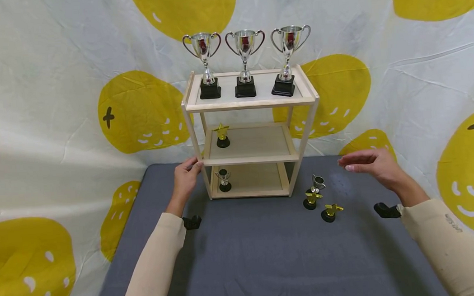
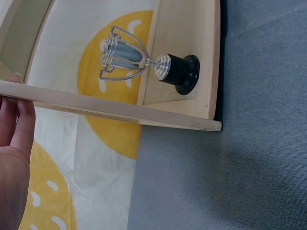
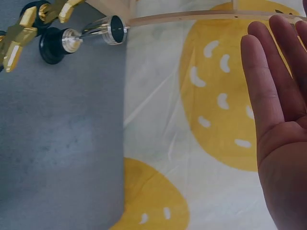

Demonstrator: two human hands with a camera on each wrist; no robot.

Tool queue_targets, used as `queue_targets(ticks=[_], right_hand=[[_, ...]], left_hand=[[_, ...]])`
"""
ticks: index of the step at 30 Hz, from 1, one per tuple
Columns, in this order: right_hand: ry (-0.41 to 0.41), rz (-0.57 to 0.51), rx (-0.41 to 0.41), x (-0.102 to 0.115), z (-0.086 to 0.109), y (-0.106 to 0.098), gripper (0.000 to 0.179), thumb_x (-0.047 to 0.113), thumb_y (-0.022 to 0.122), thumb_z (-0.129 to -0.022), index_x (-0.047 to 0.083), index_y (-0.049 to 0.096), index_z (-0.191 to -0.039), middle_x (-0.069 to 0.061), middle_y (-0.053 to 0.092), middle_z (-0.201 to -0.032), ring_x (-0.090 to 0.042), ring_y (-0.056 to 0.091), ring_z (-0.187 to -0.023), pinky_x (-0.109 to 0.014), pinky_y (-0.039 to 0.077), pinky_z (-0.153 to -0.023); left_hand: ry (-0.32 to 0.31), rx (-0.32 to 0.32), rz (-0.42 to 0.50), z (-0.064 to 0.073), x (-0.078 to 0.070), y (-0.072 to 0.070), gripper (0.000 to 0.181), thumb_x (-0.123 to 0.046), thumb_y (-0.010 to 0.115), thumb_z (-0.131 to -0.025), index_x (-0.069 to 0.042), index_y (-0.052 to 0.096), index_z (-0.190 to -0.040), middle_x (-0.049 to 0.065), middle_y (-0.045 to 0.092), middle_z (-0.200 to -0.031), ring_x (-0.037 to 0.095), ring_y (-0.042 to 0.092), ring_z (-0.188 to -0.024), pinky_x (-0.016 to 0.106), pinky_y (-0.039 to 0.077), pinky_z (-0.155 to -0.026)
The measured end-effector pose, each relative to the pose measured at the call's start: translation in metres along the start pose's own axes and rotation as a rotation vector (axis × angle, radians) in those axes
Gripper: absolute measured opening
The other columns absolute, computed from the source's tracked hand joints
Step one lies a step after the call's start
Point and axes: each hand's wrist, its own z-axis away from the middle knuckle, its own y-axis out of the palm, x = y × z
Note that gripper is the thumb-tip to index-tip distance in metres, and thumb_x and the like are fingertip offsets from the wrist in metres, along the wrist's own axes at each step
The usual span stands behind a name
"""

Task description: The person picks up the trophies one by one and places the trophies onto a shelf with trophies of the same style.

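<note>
My left hand [image 1: 187, 180] pinches the left front post of a three-tier wooden shelf [image 1: 251, 160], level with its middle board; a fingertip shows past the post in the left wrist view. Inside the bottom tier, close by, stands a small silver trophy cup [image 2: 127, 55] on a black base. Right of the shelf, my right hand [image 1: 374, 166] hovers with fingers extended and nothing in it. Below and left of that hand, a small silver cup [image 1: 318, 182] and two gold star trophies, the nearer star [image 1: 331, 212] and the farther star [image 1: 311, 200], stand on the table.
Three large silver two-handled cups, left [image 1: 203, 55], middle [image 1: 245, 52] and right [image 1: 290, 49], line the top board. A gold star trophy [image 1: 221, 133] occupies the middle tier's left side. Behind the grey-covered table [image 1: 251, 251] hangs a white cloth [image 1: 74, 85] with yellow fruit prints.
</note>
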Motion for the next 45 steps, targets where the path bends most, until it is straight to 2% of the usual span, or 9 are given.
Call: queue_targets(ticks=[10,18,30,33,36,39,40,43,45], right_hand=[[0.041,0.011,0.049,-0.020,0.016,0.011,0.035,0.009,0.073,-0.098,-0.009,0.069,-0.128,0.005,0.081,-0.113,-0.003,0.076,-0.098,-0.017,0.062,-0.083],[0.079,0.041,0.072,-0.038,0.027,0.023,0.036,0.013,0.073,-0.099,-0.006,0.070,-0.128,-0.002,0.080,-0.115,0.000,0.075,-0.098,-0.015,0.061,-0.083],[0.153,-0.015,0.127,-0.070,0.044,0.037,0.040,0.014,0.074,-0.098,-0.008,0.068,-0.131,-0.009,0.078,-0.122,-0.001,0.074,-0.103,-0.016,0.060,-0.086],[0.172,-0.019,0.150,-0.077,0.046,0.040,0.041,0.015,0.074,-0.098,-0.007,0.067,-0.132,-0.003,0.078,-0.123,0.000,0.073,-0.104,-0.015,0.059,-0.086],[0.181,-0.049,0.165,-0.083,0.047,0.043,0.043,0.012,0.074,-0.098,-0.010,0.065,-0.134,0.010,0.078,-0.119,0.002,0.073,-0.104,-0.015,0.060,-0.087],[0.175,-0.077,0.182,-0.087,0.048,0.046,0.044,0.009,0.074,-0.097,-0.012,0.063,-0.134,0.017,0.077,-0.117,-0.003,0.075,-0.105,-0.015,0.060,-0.086],[0.176,-0.085,0.187,-0.089,0.048,0.048,0.044,0.009,0.074,-0.097,-0.012,0.063,-0.134,0.017,0.077,-0.116,-0.004,0.075,-0.105,-0.016,0.060,-0.086],[0.180,-0.094,0.208,-0.094,0.048,0.052,0.046,0.010,0.075,-0.096,-0.012,0.063,-0.135,0.015,0.077,-0.117,-0.008,0.076,-0.106,-0.017,0.061,-0.087],[0.189,-0.097,0.218,-0.097,0.049,0.055,0.046,0.010,0.075,-0.096,-0.012,0.063,-0.135,0.007,0.078,-0.119,-0.008,0.076,-0.107,-0.018,0.061,-0.087]], left_hand=[[0.009,0.002,-0.010,0.001,0.001,0.000,0.041,-0.018,0.064,-0.105,0.000,0.064,-0.142,0.024,0.063,-0.138,0.040,0.065,-0.125,0.043,0.058,-0.106],[0.003,0.005,0.002,0.000,0.002,0.000,0.040,-0.017,0.064,-0.105,0.001,0.064,-0.141,0.024,0.064,-0.138,0.038,0.065,-0.126,0.043,0.058,-0.107],[0.014,0.006,0.015,0.000,0.002,0.000,0.041,-0.015,0.064,-0.105,0.002,0.063,-0.142,0.026,0.062,-0.137,0.039,0.065,-0.125,0.039,0.057,-0.106],[0.017,0.005,0.018,-0.001,0.002,0.000,0.040,-0.015,0.064,-0.105,0.002,0.064,-0.141,0.026,0.063,-0.135,0.039,0.065,-0.125,0.039,0.058,-0.106],[0.017,0.005,0.022,-0.001,0.001,-0.001,0.040,-0.016,0.064,-0.105,0.001,0.064,-0.141,0.025,0.064,-0.135,0.038,0.065,-0.125,0.038,0.058,-0.106],[0.015,0.009,0.020,-0.002,0.000,-0.002,0.041,-0.017,0.064,-0.105,0.000,0.063,-0.142,0.024,0.063,-0.137,0.038,0.065,-0.127,0.037,0.058,-0.106],[0.006,0.014,0.018,0.000,-0.004,-0.002,0.041,-0.017,0.063,-0.106,0.001,0.062,-0.143,0.025,0.062,-0.138,0.039,0.064,-0.128,0.038,0.058,-0.107],[-0.019,0.025,0.005,-0.002,-0.003,-0.002,0.042,-0.015,0.062,-0.106,0.003,0.060,-0.144,0.026,0.061,-0.141,0.039,0.063,-0.130,0.040,0.056,-0.109],[-0.032,0.030,0.000,-0.002,-0.002,-0.002,0.042,-0.016,0.061,-0.107,0.001,0.060,-0.145,0.026,0.060,-0.142,0.038,0.063,-0.130,0.042,0.055,-0.110]])
